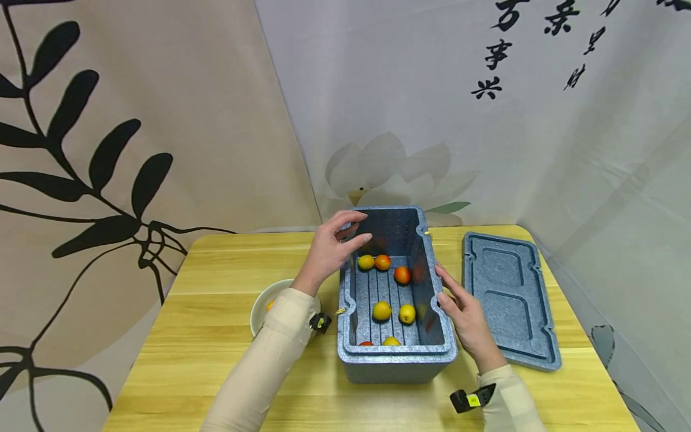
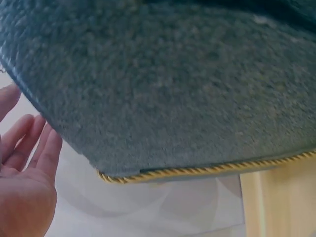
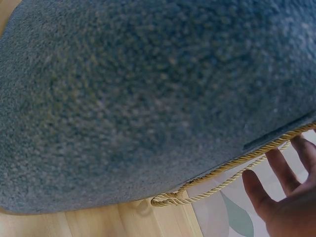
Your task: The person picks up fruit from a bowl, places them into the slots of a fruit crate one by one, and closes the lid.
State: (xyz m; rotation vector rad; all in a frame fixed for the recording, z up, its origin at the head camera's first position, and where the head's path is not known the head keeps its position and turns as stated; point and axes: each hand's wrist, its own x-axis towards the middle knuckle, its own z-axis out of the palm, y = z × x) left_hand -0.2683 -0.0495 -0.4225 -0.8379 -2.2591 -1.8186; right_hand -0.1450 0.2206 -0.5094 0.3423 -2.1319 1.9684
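From the head view, a blue foam box [image 1: 396, 300] sat mid-table, its lid [image 1: 510, 297] lying flat at 3 o'clock of it. The left hand [image 1: 332, 252] hovered over the box's 10 o'clock corner, fingers loosely spread, holding nothing. The right hand [image 1: 464, 318] lay with straight fingers against the right rim. About 7 fruits [image 1: 381, 310] lay inside; a white bowl [image 1: 264, 309] stood at 9 o'clock.

In the left wrist view, relaxed fingers [image 2: 29, 143] were beside the box wall [image 2: 163, 89].

In the right wrist view, fingers [image 3: 279, 170] were extended near a yellow cord [image 3: 222, 170].
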